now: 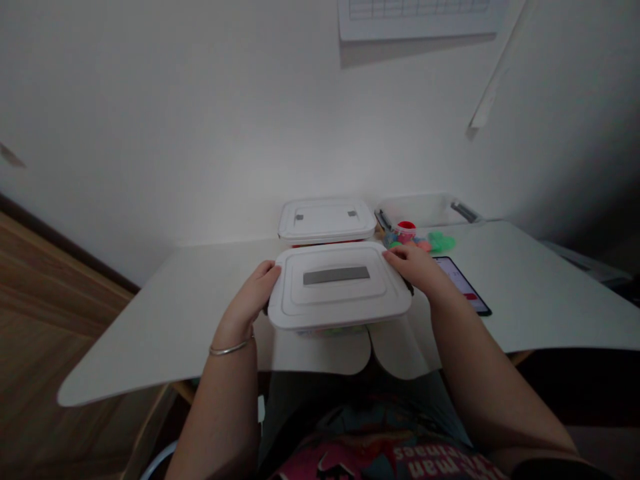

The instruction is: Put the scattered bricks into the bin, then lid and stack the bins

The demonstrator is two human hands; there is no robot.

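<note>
In front of me is a lidded storage box with a white lid and a flat grey handle across its top. My left hand grips its left side, thumb on the lid's rim and fingers hidden below. On the opposite side, my right hand holds the edge the same way, thumb on top. The lid hides most of the box's body and contents; whether the base touches the table I cannot tell. Just behind it stands a second box with a white lid and two small grey clips.
Behind my right hand are a red-rimmed cup, green pieces and a clear open bin. A phone lies lit on the white table. The wall rises directly behind the table.
</note>
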